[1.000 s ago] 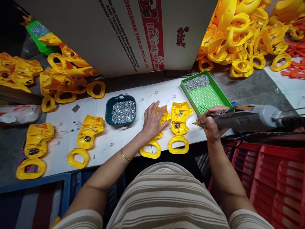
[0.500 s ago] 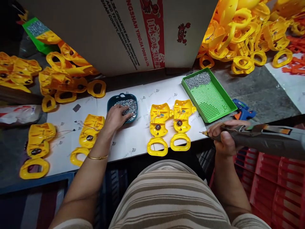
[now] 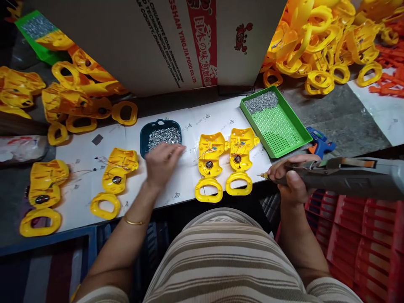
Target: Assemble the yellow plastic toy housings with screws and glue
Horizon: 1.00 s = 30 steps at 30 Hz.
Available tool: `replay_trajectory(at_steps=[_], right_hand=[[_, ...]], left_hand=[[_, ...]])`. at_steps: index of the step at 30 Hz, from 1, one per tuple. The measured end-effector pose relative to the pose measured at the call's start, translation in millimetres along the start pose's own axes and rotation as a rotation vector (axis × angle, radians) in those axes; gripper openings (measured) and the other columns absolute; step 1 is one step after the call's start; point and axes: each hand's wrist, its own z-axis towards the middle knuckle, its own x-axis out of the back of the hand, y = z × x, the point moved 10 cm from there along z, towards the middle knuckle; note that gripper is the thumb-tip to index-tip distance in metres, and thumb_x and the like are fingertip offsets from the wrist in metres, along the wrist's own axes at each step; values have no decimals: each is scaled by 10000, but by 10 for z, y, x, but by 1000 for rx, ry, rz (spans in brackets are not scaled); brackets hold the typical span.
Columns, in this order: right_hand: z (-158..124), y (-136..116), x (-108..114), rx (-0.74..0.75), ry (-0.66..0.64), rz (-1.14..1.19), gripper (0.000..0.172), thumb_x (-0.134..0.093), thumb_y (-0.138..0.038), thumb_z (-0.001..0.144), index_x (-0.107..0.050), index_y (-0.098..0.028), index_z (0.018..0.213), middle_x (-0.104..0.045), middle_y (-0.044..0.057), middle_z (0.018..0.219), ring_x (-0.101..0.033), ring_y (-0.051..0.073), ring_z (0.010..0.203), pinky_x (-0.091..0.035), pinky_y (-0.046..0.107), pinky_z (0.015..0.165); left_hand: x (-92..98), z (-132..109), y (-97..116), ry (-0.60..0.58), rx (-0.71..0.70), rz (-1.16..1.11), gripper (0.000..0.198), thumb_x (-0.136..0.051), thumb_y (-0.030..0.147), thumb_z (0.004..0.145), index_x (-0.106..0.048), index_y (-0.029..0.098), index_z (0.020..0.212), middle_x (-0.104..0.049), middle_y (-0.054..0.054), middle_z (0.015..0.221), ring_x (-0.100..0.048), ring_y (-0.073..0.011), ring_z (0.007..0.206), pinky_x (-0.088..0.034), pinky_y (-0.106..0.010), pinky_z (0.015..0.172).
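My left hand (image 3: 163,164) is closed, its fingers bunched in front of a dark teal tray (image 3: 144,136) that holds many small screws (image 3: 164,135). Whatever the fingertips pinch is too small to make out. In my right hand (image 3: 292,174) lies a grey electric screwdriver (image 3: 344,179), its thin bit pointing left. Between the hands sit two yellow plastic shells, a left one (image 3: 215,145) and a right one (image 3: 243,141), with wires and a round speaker inside each. Below each shell rests a yellow ring, one on the left (image 3: 208,199) and one on the right (image 3: 239,192).
A green perforated tray (image 3: 284,130) with metal pieces stands at right, beside a blue glue gun (image 3: 320,141). More yellow shells (image 3: 120,166) lie at left. A large carton (image 3: 233,71) rises behind, with heaped yellow parts (image 3: 322,46) to its right.
My left hand has come out of the screws in the teal tray, moving right and toward me, with its fingers closing. My right hand keeps hold of the electric screwdriver, shifted slightly left.
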Motion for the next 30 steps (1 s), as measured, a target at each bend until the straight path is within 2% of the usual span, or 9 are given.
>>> replay_trajectory(at_steps=[3, 5, 7, 10, 14, 19, 24, 30], right_hand=[[22, -84, -192, 7, -33, 88, 185, -624, -291, 776, -571, -228, 942, -508, -72, 531, -486, 114, 397, -469, 268, 403], [27, -187, -366, 49, -124, 146, 172, -595, -309, 809, -563, -234, 961, -509, -73, 527, -488, 112, 392, -471, 262, 394], [18, -254, -508, 63, -211, 189, 170, -570, -334, 836, -554, -242, 978, -515, -73, 527, -495, 111, 391, -473, 257, 391], [6, -269, -601, 34, -257, 249, 172, -563, -340, 851, -550, -244, 993, -522, -70, 543, -506, 110, 398, -485, 265, 403], [-8, -264, -654, 14, -267, 295, 161, -581, -347, 850, -551, -250, 975, -511, -74, 542, -497, 109, 387, -474, 264, 391], [-1, -248, -625, -7, -206, 312, 163, -582, -326, 844, -570, -241, 983, -489, -68, 553, -479, 104, 397, -460, 259, 396], [-19, -235, -699, 1, -303, 337, 181, -547, -312, 861, -568, -233, 1022, -501, -59, 563, -494, 109, 408, -460, 261, 394], [-23, -188, -686, -29, -258, 310, 133, -582, -345, 847, -554, -265, 949, -476, -74, 519, -458, 105, 369, -431, 249, 369]], left_hand=[[-267, -214, 854, -81, -214, -243, 125, -625, 241, 893, -720, 160, 903, -720, -33, 785, -623, -112, 654, -502, -233, 618], [-448, -348, 1169, -118, -227, -359, 134, -631, 230, 889, -708, 122, 905, -714, -56, 761, -627, -108, 641, -503, -213, 607], [-579, -439, 1294, -132, -192, -427, 135, -628, 234, 891, -701, 120, 884, -703, -52, 732, -618, -101, 618, -492, -199, 584], [-677, -505, 1306, -150, -151, -468, 149, -614, 262, 903, -699, 146, 866, -693, -35, 711, -611, -95, 604, -484, -191, 572], [-717, -528, 1262, -181, -131, -488, 170, -606, 270, 907, -710, 141, 868, -689, -42, 703, -614, -97, 600, -485, -189, 564], [-763, -550, 1247, -215, -111, -502, 194, -589, 285, 917, -727, 153, 886, -688, -42, 701, -626, -101, 609, -494, -192, 571], [-778, -543, 1240, -225, -89, -544, 207, -580, 298, 921, -734, 161, 914, -688, -41, 714, -633, -97, 621, -500, -185, 576], [-784, -548, 1258, -230, -94, -574, 201, -576, 278, 923, -732, 151, 921, -692, -43, 723, -637, -98, 632, -497, -185, 575]])
